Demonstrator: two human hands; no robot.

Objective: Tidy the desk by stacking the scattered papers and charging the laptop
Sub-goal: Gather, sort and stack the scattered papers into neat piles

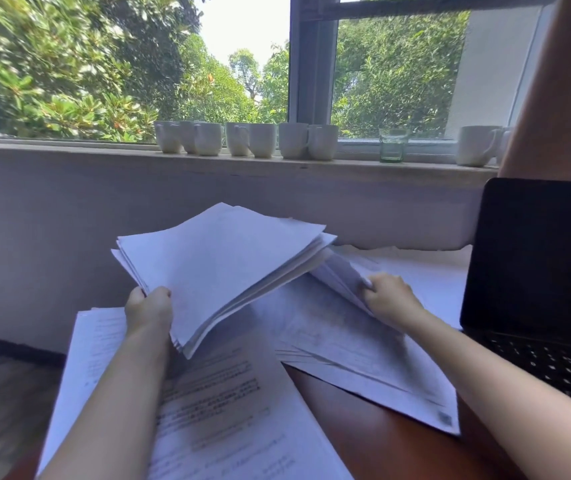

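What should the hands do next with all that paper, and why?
Probably the right hand should lift the sheets it pinches and add them to the stack that the left hand holds up. The stack is gathered above the desk, those sheets lie right beside it, and more printed pages lie loose below.

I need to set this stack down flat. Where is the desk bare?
Only a wedge of desk shows, between the near printed sheets and the spread papers your right hand grips, beside the laptop. Paper covers the rest, under the stack in your left hand. The windowsill left of the mugs is bare.
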